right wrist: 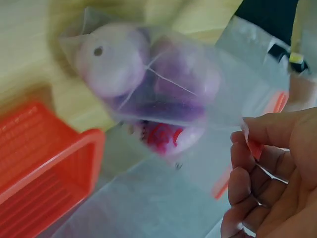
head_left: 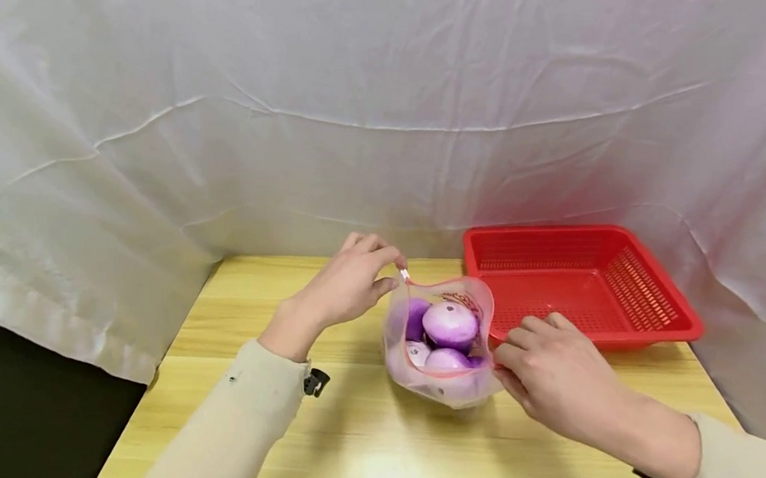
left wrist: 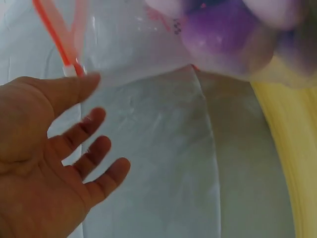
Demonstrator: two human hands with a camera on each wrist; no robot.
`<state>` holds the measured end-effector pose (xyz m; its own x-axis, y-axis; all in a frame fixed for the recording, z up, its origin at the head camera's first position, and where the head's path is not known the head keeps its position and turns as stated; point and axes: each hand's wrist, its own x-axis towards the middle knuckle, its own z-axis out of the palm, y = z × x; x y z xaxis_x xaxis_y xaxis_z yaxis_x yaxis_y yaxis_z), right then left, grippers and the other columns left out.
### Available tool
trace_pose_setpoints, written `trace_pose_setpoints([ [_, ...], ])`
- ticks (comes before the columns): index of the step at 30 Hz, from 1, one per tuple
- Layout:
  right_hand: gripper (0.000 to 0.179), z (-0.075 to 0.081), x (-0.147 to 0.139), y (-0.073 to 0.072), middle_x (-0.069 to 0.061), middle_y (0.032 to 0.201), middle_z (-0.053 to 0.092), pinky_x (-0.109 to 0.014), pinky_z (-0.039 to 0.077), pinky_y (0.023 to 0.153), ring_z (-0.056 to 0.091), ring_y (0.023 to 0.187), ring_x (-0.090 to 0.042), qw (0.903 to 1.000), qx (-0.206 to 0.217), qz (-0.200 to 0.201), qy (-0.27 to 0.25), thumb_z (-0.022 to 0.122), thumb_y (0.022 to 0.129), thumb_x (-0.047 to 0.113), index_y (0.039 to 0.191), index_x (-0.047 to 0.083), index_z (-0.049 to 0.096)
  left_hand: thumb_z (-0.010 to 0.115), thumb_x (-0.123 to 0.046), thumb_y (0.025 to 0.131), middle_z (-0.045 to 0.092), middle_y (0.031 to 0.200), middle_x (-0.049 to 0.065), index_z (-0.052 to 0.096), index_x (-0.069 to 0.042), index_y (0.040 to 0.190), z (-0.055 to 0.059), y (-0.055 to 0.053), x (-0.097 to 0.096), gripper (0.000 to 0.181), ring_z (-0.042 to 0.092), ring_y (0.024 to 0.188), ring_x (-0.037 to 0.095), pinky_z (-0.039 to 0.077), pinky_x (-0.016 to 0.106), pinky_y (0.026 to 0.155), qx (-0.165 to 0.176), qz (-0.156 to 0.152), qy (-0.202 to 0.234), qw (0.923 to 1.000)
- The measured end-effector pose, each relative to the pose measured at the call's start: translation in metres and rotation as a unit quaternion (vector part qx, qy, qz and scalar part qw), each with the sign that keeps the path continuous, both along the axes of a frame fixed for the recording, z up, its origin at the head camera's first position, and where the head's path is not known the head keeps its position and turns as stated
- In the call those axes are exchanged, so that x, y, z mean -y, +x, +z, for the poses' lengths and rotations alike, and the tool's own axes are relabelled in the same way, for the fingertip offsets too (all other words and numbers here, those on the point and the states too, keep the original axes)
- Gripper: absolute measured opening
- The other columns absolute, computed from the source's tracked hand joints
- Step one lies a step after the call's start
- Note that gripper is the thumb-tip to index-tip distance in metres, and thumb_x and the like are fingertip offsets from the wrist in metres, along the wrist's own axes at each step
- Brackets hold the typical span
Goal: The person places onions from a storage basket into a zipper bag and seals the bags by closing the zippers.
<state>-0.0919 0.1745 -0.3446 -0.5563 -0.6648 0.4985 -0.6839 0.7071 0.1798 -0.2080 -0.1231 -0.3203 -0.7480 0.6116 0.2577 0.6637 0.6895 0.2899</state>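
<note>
A clear zip bag with a red zip edge holds several round purple-and-white objects, some with a small dark spot. Its mouth is spread wide. My left hand pinches the bag's far left corner beside the white zip slider; in the left wrist view the thumb lies over the zip end, the other visible fingers spread loosely. On the opposite corner, my right hand pinches the zip edge between thumb and curled fingers, seen closely in the right wrist view. The round objects hang low in the bag.
A red plastic basket with slotted sides stands at the back right, just beyond the right hand. The wooden table meets a grey-white cloth hanging behind it. Something black lies past the left edge.
</note>
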Motion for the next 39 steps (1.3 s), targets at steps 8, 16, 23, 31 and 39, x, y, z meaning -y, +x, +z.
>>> trace_pose_setpoints([
  [8, 0.018, 0.009, -0.031, -0.034, 0.004, 0.081, 0.067, -0.036, 0.041, 0.066, 0.056, 0.079, -0.020, 0.9986, 0.049, -0.019, -0.005, 0.087, 0.076, 0.013, 0.086, 0.017, 0.073, 0.072, -0.017, 0.100, 0.062, 0.103, 0.000, 0.073, -0.014, 0.105, 0.006, 0.017, 0.025, 0.007, 0.052, 0.103, 0.024, 0.047, 0.038, 0.091, -0.021, 0.014, -0.016, 0.9995],
  [16, 0.019, 0.015, -0.051, -0.055, 0.004, 0.082, 0.068, -0.033, 0.038, 0.064, 0.053, 0.077, -0.018, 0.9985, 0.055, -0.006, -0.006, 0.087, 0.077, 0.011, 0.088, 0.016, 0.073, 0.071, -0.019, 0.100, 0.066, 0.106, 0.002, 0.071, -0.013, 0.104, 0.002, 0.043, 0.045, 0.007, 0.057, 0.106, 0.025, 0.053, 0.041, 0.087, -0.050, 0.067, -0.051, 0.9952],
  [23, 0.022, 0.009, -0.050, -0.062, 0.006, 0.081, 0.065, -0.031, 0.035, 0.063, 0.051, 0.074, -0.016, 0.9986, 0.053, 0.002, 0.002, 0.089, 0.077, 0.011, 0.086, 0.017, 0.069, 0.076, -0.018, 0.097, 0.069, 0.098, 0.003, 0.072, -0.012, 0.099, -0.015, 0.054, 0.051, 0.008, 0.063, 0.098, 0.028, 0.054, 0.045, 0.082, -0.137, 0.101, -0.080, 0.9821],
  [31, 0.017, 0.008, -0.035, -0.070, 0.002, 0.089, 0.067, -0.038, 0.042, 0.071, 0.052, 0.082, -0.019, 0.9914, 0.126, -0.030, 0.017, 0.083, 0.083, 0.011, 0.096, 0.015, 0.072, 0.078, -0.020, 0.095, 0.069, 0.101, 0.004, 0.073, -0.008, 0.108, -0.020, 0.049, 0.045, 0.018, 0.063, 0.102, 0.027, 0.055, 0.043, 0.087, -0.084, 0.097, -0.042, 0.9909],
  [39, 0.015, 0.006, -0.031, -0.081, 0.002, 0.088, 0.067, -0.035, 0.037, 0.070, 0.053, 0.081, -0.019, 0.9921, 0.123, -0.022, 0.002, 0.083, 0.083, 0.008, 0.091, 0.015, 0.073, 0.079, -0.021, 0.095, 0.072, 0.092, -0.003, 0.074, -0.016, 0.094, -0.017, 0.037, 0.046, 0.007, 0.060, 0.092, 0.021, 0.053, 0.038, 0.078, -0.112, 0.091, -0.044, 0.9885],
])
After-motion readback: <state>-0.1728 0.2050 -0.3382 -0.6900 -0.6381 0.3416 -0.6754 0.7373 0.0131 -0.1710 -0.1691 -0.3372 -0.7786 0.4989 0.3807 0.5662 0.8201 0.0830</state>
